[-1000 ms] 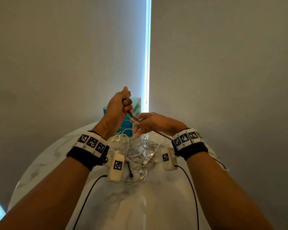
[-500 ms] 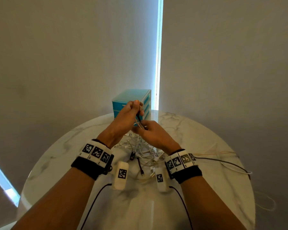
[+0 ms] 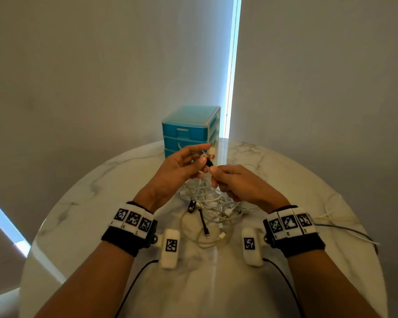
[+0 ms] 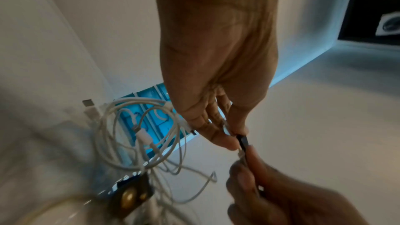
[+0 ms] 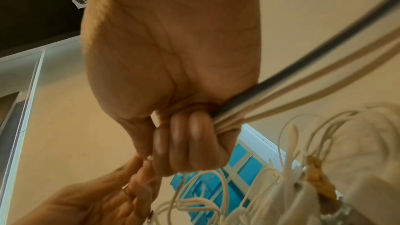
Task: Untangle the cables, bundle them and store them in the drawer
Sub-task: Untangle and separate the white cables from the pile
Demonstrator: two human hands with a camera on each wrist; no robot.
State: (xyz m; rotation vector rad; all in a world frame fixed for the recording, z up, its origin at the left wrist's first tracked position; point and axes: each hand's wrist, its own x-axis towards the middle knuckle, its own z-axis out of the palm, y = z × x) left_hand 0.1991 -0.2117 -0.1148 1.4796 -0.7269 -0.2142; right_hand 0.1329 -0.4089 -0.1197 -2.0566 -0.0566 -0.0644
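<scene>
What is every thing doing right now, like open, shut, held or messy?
Drawer unit: drawers shut.
Cable pile: tangled on the marble table.
Black connector: pinched by left hand.
Right hand: gripping several cables.

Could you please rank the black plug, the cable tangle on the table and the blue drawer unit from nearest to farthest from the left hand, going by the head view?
1. Black plug: pinched in the fingers of the left hand.
2. Cable tangle: on the table just below the hand, toward the person.
3. Blue drawer unit: at the table's far edge, behind the hand.
</scene>
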